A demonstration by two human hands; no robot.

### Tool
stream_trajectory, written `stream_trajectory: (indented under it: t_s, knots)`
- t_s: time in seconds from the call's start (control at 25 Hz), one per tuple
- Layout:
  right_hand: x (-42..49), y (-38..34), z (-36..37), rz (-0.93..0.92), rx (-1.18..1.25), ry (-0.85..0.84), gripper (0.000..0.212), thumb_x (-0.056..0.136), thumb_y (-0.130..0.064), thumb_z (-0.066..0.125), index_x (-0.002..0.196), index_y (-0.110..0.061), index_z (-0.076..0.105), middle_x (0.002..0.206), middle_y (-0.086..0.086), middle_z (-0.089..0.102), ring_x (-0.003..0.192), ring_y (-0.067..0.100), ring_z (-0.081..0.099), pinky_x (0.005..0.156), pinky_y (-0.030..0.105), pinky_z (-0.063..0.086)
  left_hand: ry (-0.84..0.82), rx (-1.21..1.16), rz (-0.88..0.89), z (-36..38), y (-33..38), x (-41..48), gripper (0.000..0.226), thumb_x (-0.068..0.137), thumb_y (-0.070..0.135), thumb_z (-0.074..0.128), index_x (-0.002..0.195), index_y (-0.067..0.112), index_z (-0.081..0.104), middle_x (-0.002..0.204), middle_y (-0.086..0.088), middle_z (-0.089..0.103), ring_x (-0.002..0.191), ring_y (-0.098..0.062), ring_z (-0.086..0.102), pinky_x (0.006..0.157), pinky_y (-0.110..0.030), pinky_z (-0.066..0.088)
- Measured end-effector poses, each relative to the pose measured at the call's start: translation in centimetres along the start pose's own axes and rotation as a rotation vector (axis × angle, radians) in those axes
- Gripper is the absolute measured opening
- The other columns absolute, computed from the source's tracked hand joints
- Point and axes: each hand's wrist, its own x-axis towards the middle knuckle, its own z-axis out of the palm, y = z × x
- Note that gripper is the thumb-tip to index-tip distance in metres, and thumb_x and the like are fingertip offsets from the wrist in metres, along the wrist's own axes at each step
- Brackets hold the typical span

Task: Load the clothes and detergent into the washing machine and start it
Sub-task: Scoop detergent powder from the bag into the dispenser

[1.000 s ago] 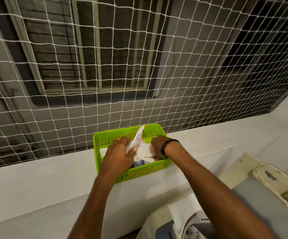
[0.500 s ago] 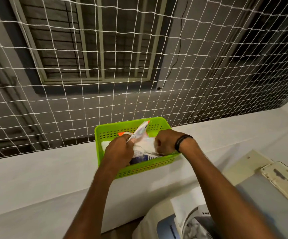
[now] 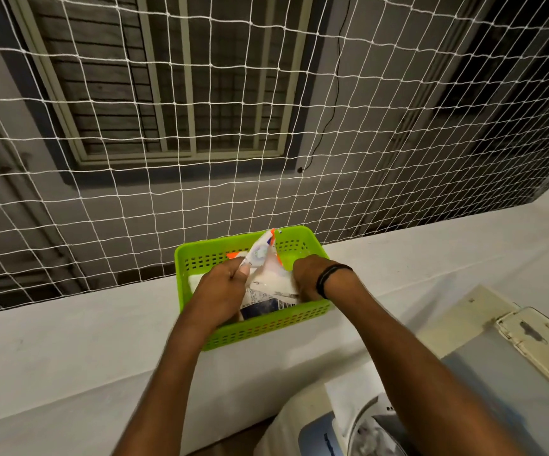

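A bright green plastic basket (image 3: pixel 197 264) sits on a white ledge. Inside it stands a white detergent packet (image 3: pixel 268 281) with orange and blue print, its top corner sticking up above the rim. My left hand (image 3: pixel 220 291) pinches the packet's upper left edge. My right hand (image 3: pixel 309 274), with a black band on the wrist, grips the packet's right side inside the basket. The washing machine (image 3: pixel 365 432) shows at the bottom right with its lid (image 3: pixel 510 383) raised; pale clothes are partly visible in the drum.
A white ledge (image 3: pixel 69 350) runs across the view under the basket. Behind it hangs a white safety net (image 3: pixel 168 159) in front of a grey building wall and window.
My hands have spread slightly apart on the packet, pulling its top open wider. The packet's tip stands a bit higher above the basket rim.
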Motion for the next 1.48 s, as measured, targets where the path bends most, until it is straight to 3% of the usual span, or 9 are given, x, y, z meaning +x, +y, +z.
stream_trajectory:
  t_s: [0.2,0.48,0.64,0.72,0.88,1.12,1.28,1.4,1.48]
  knots:
    - [-1.6,0.5,-1.0,-0.049,0.053,0.119,0.006,0.082,-0.014,0.061,0.083,-0.020,0.060,0.102,0.013,0.067,0.098,0.034,0.062,0.070,0.027,0.041,-0.033,-0.253,-0.067,-0.5,-0.3,0.8,0.031,0.095,0.046,0.044,0.107,0.036,0.070,0.101,0.003,0.074,0.100,-0.028,0.068,0.093,-0.050,0.054]
    - [-4.2,2.1,-0.4,0.082,0.419,0.476,0.009,0.073,-0.021,0.055,0.068,-0.027,0.060,0.081,0.001,0.071,0.088,0.030,0.062,0.075,0.032,0.051,-0.037,0.054,-0.076,0.1,0.0,0.8,0.036,0.102,0.044,0.039,0.122,0.030,0.066,0.115,-0.001,0.070,0.105,-0.028,0.062,0.091,-0.034,0.048]
    - [-5.3,1.5,0.1,0.246,0.444,0.632,0.018,0.075,-0.014,0.059,0.083,-0.015,0.075,0.088,0.006,0.073,0.092,0.034,0.059,0.076,0.031,0.042,-0.032,0.075,-0.087,0.1,0.1,0.8,0.040,0.103,0.043,0.037,0.085,0.022,0.066,0.089,-0.004,0.067,0.086,-0.026,0.058,0.073,-0.031,0.041]
    - [-5.1,1.0,0.3,0.289,0.446,0.594,0.023,0.074,-0.018,0.054,0.080,-0.008,0.074,0.087,0.012,0.070,0.092,0.037,0.058,0.075,0.032,0.043,-0.015,0.031,-0.090,0.1,-0.1,0.8,0.044,0.103,0.044,0.038,0.072,0.021,0.060,0.080,-0.003,0.066,0.080,-0.028,0.059,0.072,-0.033,0.043]
    - [-4.4,0.8,0.1,0.271,0.682,0.451,0.031,0.066,-0.026,0.047,0.058,-0.010,0.072,0.057,0.006,0.070,0.066,0.023,0.067,0.076,0.030,0.055,-0.022,-0.132,-0.073,0.1,-1.0,1.2,0.047,0.093,0.061,0.039,0.093,0.026,0.071,0.094,-0.001,0.076,0.086,-0.028,0.068,0.086,-0.045,0.054]
    - [-3.1,-0.6,-0.2,0.318,1.362,0.208,0.015,0.074,0.012,0.054,0.073,0.010,0.069,0.058,0.021,0.059,0.050,0.028,0.055,0.047,0.027,0.049,-0.046,-0.176,-0.077,0.2,-1.5,1.1,0.058,0.079,0.077,0.037,0.099,0.034,0.071,0.095,0.007,0.076,0.093,-0.027,0.072,0.087,-0.057,0.055]
    - [-3.5,0.0,-0.5,0.327,1.427,0.243,0.015,0.074,0.015,0.053,0.079,0.016,0.068,0.063,0.025,0.058,0.050,0.025,0.054,0.045,0.028,0.049,-0.008,-0.154,-0.103,0.0,-1.0,0.9,0.054,0.082,0.073,0.038,0.092,0.033,0.072,0.091,0.006,0.077,0.090,-0.026,0.072,0.086,-0.051,0.056]
    - [-4.3,1.0,-0.6,0.346,1.386,0.326,0.013,0.075,0.008,0.059,0.078,0.010,0.072,0.066,0.024,0.067,0.060,0.033,0.067,0.063,0.042,0.062,0.036,-0.077,-0.145,0.2,-0.7,0.5,0.048,0.095,0.059,0.042,0.084,0.023,0.071,0.090,0.000,0.076,0.092,-0.029,0.069,0.087,-0.041,0.054]
    - [-5.1,1.9,-0.4,0.347,1.414,0.362,0.012,0.077,0.008,0.060,0.076,0.007,0.072,0.064,0.021,0.066,0.059,0.031,0.068,0.060,0.037,0.062,0.050,-0.030,-0.151,0.5,-0.8,0.2,0.047,0.096,0.057,0.043,0.082,0.021,0.071,0.090,-0.002,0.075,0.092,-0.029,0.067,0.088,-0.041,0.053]
